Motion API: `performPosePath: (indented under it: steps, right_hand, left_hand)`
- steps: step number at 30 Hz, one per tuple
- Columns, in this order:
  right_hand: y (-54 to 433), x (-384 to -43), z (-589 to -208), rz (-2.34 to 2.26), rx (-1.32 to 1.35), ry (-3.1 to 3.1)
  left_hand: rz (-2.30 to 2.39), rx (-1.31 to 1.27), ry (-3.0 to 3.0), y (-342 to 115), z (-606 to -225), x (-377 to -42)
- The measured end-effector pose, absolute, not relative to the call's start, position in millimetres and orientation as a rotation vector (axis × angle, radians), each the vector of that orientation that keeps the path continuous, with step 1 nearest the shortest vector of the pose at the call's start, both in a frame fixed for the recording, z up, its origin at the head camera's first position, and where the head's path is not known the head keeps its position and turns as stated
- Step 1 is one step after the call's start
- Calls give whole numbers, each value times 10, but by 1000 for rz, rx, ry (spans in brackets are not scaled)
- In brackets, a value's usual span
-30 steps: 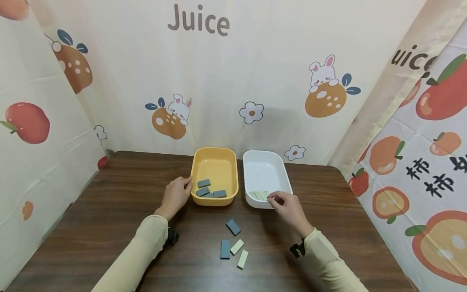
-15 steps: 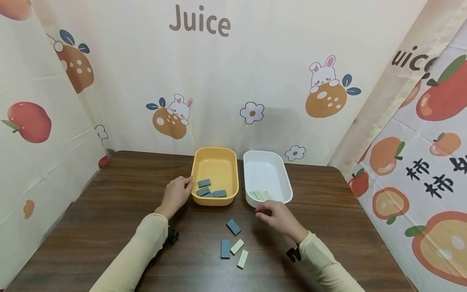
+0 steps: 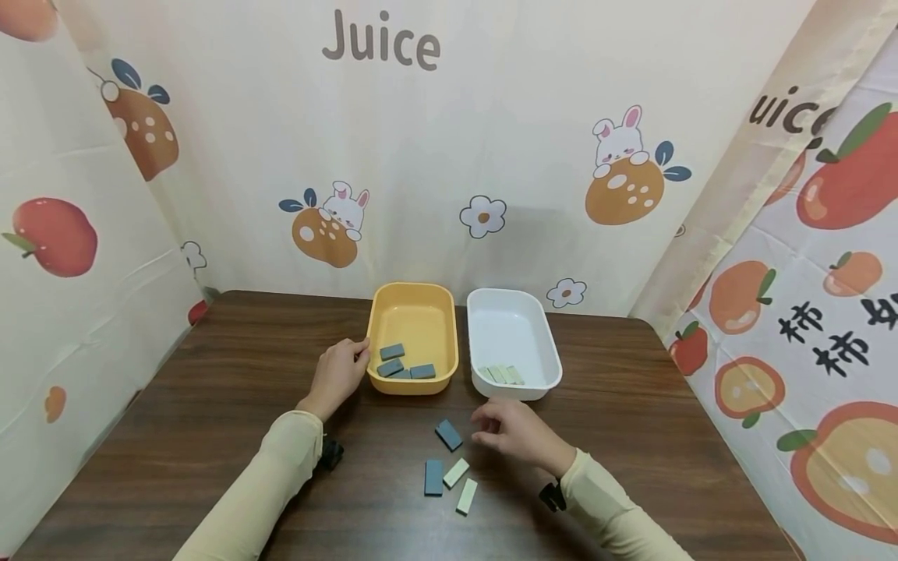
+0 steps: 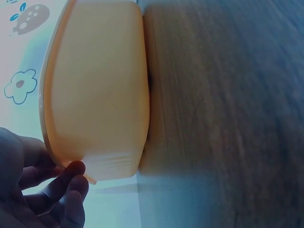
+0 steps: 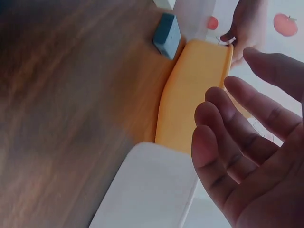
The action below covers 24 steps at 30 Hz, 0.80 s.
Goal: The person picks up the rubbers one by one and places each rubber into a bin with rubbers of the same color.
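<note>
My left hand (image 3: 337, 375) pinches the left rim of a yellow plastic tray (image 3: 410, 302); in the left wrist view thumb and fingers meet over that rim. Inside the tray lie several blue-grey blocks (image 3: 422, 372). To its right stands a white tray (image 3: 507, 331) with several pale green blocks (image 3: 503, 375) at its near end. My right hand (image 3: 522, 432) hovers in front of the white tray, fingers apart and loosely bent, holding nothing. Just left of its fingertips a blue-grey block (image 3: 449, 435) lies on the table, also seen in the right wrist view as a dark block (image 5: 166, 36).
Nearer on the brown wooden table (image 3: 231, 366) lie another blue-grey block (image 3: 433, 478) and two pale green blocks, one angled (image 3: 456, 473) beside it and one lower (image 3: 466, 496). A printed curtain (image 3: 435, 140) rises behind the trays.
My right hand has left the near end of the white tray, moving left and toward me to beside the upper blue-grey block on the table. The left hand stays on the yellow rim.
</note>
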State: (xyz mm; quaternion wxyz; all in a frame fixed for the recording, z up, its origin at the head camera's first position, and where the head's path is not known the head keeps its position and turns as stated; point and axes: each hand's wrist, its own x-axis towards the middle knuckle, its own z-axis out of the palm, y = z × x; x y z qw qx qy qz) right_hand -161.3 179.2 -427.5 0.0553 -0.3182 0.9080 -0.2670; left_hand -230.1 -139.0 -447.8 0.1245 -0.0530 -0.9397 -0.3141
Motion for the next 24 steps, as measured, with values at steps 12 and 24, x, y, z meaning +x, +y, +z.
performPosePath:
  steps: [12,24]
  right_hand:
    - [1641,-1537,-4350,-700,-989,2659]
    - [1555,-1481,-4453,-607,-1050,2609]
  left_hand:
    - [-932,-142,-2744,-1402,-4496,-2295]
    - [-914,-155,-2746,-1399,-4498,-2308]
